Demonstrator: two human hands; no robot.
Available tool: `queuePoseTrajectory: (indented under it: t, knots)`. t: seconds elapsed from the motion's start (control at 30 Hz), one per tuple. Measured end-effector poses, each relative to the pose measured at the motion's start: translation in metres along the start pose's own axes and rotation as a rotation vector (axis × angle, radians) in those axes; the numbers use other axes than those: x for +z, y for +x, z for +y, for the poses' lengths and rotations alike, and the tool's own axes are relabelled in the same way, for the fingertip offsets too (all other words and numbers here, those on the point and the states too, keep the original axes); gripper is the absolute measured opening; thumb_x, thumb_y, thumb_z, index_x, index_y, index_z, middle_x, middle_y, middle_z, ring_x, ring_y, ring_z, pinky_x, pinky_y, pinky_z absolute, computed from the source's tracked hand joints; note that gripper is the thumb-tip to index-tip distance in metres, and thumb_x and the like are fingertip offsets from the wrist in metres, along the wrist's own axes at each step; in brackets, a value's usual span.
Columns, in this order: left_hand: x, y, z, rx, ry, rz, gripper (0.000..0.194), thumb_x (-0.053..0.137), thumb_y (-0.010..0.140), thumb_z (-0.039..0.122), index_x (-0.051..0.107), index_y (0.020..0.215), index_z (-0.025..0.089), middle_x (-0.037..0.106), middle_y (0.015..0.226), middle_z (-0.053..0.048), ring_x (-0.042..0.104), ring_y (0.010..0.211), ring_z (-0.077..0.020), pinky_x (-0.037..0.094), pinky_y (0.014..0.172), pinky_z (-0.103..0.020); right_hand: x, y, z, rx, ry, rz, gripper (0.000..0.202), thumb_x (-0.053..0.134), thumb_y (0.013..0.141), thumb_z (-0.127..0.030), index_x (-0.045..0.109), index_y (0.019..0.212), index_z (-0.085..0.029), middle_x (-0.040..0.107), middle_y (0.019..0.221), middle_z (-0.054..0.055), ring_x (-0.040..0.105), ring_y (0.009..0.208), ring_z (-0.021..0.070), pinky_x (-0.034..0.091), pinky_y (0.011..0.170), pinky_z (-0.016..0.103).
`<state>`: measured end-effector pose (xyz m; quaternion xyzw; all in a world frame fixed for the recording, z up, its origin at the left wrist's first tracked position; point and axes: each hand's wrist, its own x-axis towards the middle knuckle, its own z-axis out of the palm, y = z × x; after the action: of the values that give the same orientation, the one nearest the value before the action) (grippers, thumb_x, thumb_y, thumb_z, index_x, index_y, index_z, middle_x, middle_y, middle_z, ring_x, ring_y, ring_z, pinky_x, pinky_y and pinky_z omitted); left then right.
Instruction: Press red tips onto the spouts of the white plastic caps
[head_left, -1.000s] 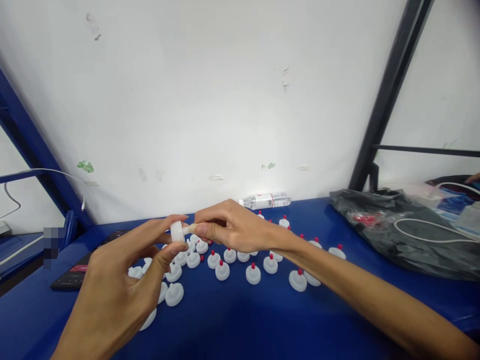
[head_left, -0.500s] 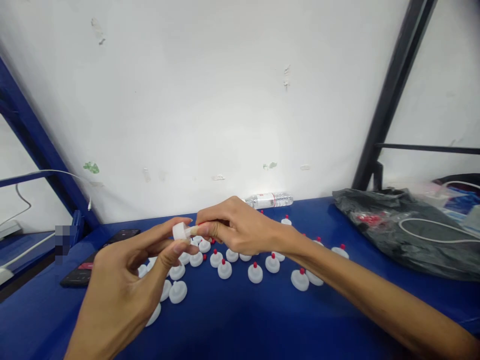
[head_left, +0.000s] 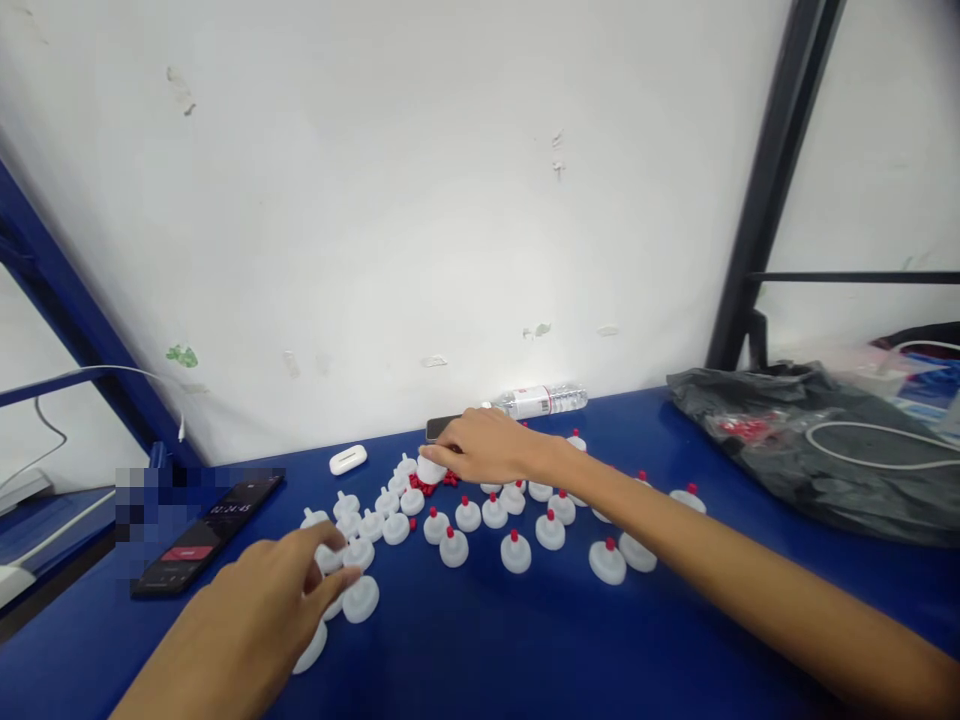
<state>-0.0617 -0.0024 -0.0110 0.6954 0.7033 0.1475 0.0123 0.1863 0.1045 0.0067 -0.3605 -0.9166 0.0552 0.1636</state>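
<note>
My left hand (head_left: 259, 590) is low over white nozzle caps without tips (head_left: 360, 598), its thumb and forefinger apart on either side of one cap (head_left: 330, 557). Whether it touches that cap I cannot tell. Farther back, my right hand (head_left: 484, 445) has its fingers closed on a white nozzle cap (head_left: 431, 470), held just above a small heap of red tips (head_left: 427, 488). Its fingertips are partly hidden. Under and right of the right forearm stand several white caps with red tips (head_left: 516, 552).
A clear bottle (head_left: 536, 401) lies along the wall, near a dark phone-like slab (head_left: 442, 428). At left are a phone (head_left: 214, 530) with a lit screen and a white earbud case (head_left: 348, 460). A dark plastic bag (head_left: 795, 470) with a white cable covers the table's right end.
My hands have moved apart from the white nozzle cap they held together. The left went down to the caps without tips; the right went back to the red tips with a cap.
</note>
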Motion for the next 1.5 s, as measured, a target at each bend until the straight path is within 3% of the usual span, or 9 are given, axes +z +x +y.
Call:
queuePoseTrajectory:
  t: [0.13, 0.33, 0.4, 0.6, 0.8, 1.0, 1.2, 1.37, 1.5]
  knots:
    - [0.014, -0.002, -0.004, 0.010, 0.122, -0.188, 0.022, 0.052, 0.084, 0.030, 0.073, 0.089, 0.025, 0.075, 0.083, -0.006, 0.070, 0.078, -0.0273, 0.043, 0.067, -0.034, 0.017, 0.001, 0.010, 0.015, -0.131, -0.066, 0.055, 0.035, 0.102, -0.045, 0.053, 0.057, -0.017, 0.055, 0.054, 0.004, 0.043, 0.047, 0.0134, 0.031, 0.056, 0.030]
    - [0.017, 0.003, 0.018, 0.059, 0.148, -0.258, 0.021, 0.050, 0.086, 0.021, 0.069, 0.080, 0.025, 0.073, 0.087, -0.005, 0.069, 0.081, -0.0239, 0.038, 0.066, -0.032, 0.025, 0.003, 0.013, 0.048, -0.178, -0.222, 0.063, 0.035, 0.101, -0.056, 0.068, 0.066, -0.016, 0.066, 0.065, 0.010, 0.061, 0.058, 0.0210, 0.038, 0.060, 0.031]
    - [0.018, 0.005, 0.023, 0.069, 0.129, -0.292, 0.019, 0.052, 0.086, 0.022, 0.070, 0.084, 0.025, 0.074, 0.089, -0.005, 0.068, 0.081, -0.0237, 0.038, 0.065, -0.031, 0.026, 0.004, 0.016, 0.062, -0.188, -0.188, 0.067, 0.029, 0.103, -0.057, 0.069, 0.069, -0.015, 0.068, 0.067, 0.011, 0.063, 0.061, 0.0221, 0.039, 0.061, 0.031]
    - [0.023, 0.002, 0.031, 0.077, 0.120, -0.319, 0.041, 0.059, 0.080, 0.022, 0.067, 0.121, 0.026, 0.074, 0.093, -0.007, 0.070, 0.088, -0.0283, 0.041, 0.069, -0.034, 0.030, 0.007, 0.029, 0.081, -0.227, -0.024, 0.024, 0.053, 0.097, -0.029, 0.074, 0.099, -0.019, 0.076, 0.087, 0.008, 0.068, 0.077, 0.0218, 0.035, 0.059, 0.028]
    - [0.021, -0.002, 0.040, 0.075, 0.143, -0.383, 0.028, 0.054, 0.078, 0.018, 0.069, 0.102, 0.022, 0.072, 0.097, -0.009, 0.068, 0.088, -0.0298, 0.041, 0.069, -0.036, 0.036, 0.008, 0.032, 0.053, -0.209, -0.094, 0.016, 0.063, 0.092, -0.024, 0.077, 0.100, -0.020, 0.078, 0.095, 0.006, 0.069, 0.087, 0.0212, 0.039, 0.064, 0.027]
    - [0.015, -0.002, 0.044, 0.142, 0.105, -0.301, 0.016, 0.049, 0.084, 0.020, 0.062, 0.093, 0.021, 0.071, 0.092, -0.009, 0.067, 0.082, -0.0276, 0.041, 0.067, -0.035, 0.044, 0.009, 0.036, 0.022, -0.205, -0.115, 0.014, 0.063, 0.092, -0.021, 0.077, 0.095, -0.020, 0.078, 0.096, 0.004, 0.070, 0.087, 0.0206, 0.038, 0.064, 0.026]
    - [0.015, 0.002, 0.046, 0.231, 0.092, -0.243, 0.031, 0.047, 0.086, 0.018, 0.064, 0.111, 0.024, 0.072, 0.098, -0.008, 0.068, 0.086, -0.0276, 0.043, 0.070, -0.036, 0.036, 0.010, 0.039, 0.011, -0.155, -0.085, 0.013, 0.062, 0.093, -0.020, 0.075, 0.095, -0.019, 0.077, 0.092, 0.005, 0.069, 0.084, 0.0194, 0.039, 0.065, 0.026]
    - [0.012, 0.007, 0.050, 0.220, 0.133, -0.160, 0.038, 0.043, 0.092, 0.023, 0.063, 0.124, 0.022, 0.068, 0.115, -0.010, 0.068, 0.094, -0.0281, 0.045, 0.078, -0.039, 0.007, 0.007, 0.033, -0.027, 0.320, -0.017, 0.014, 0.062, 0.093, -0.022, 0.073, 0.099, -0.015, 0.076, 0.090, 0.006, 0.069, 0.069, 0.0135, 0.047, 0.064, 0.024]
    - [0.005, 0.008, 0.053, 0.147, 0.136, -0.079, 0.030, 0.042, 0.094, 0.032, 0.065, 0.113, 0.023, 0.069, 0.114, -0.009, 0.069, 0.092, -0.0281, 0.046, 0.073, -0.037, -0.012, 0.003, 0.017, -0.103, 0.609, -0.052, 0.023, 0.068, 0.090, -0.034, 0.074, 0.100, -0.014, 0.076, 0.088, 0.006, 0.068, 0.064, 0.0121, 0.051, 0.062, 0.024]
